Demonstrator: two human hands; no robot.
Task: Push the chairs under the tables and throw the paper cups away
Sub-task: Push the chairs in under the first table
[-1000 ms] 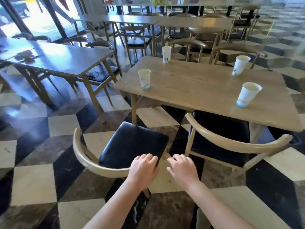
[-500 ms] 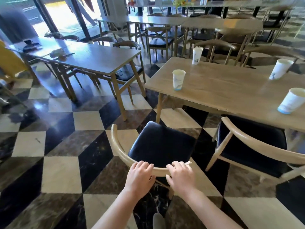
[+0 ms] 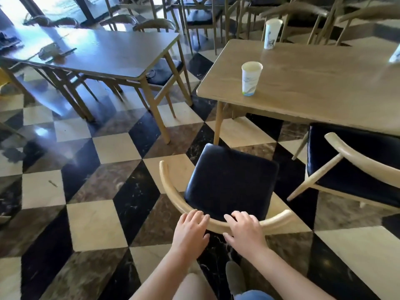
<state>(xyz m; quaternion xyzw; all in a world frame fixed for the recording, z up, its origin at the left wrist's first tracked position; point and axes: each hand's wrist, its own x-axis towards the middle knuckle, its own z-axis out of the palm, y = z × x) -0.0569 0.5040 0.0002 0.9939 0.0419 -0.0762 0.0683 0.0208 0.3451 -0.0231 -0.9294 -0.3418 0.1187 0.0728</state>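
Observation:
A wooden chair [image 3: 229, 182] with a black seat and curved backrest stands on the floor, pulled out from the light wooden table [image 3: 313, 87]. My left hand [image 3: 190, 230] and my right hand [image 3: 244, 230] both grip the top of its backrest. On the table stand two white paper cups: one near the left edge [image 3: 251, 80] and one at the far side [image 3: 271, 34]. Part of a third cup [image 3: 395, 55] shows at the right frame edge. A second chair [image 3: 357, 169] sits partly under the table at right.
Another table [image 3: 104, 55] with chairs tucked around it stands at left, with dark items on its far end. More chairs and tables fill the back. The floor is checkered tile. My foot [image 3: 234, 278] is just behind the chair.
My hands came to rest on the chair's backrest and closed on it. The view swung left and lower, and the chair now sits centred in front of me.

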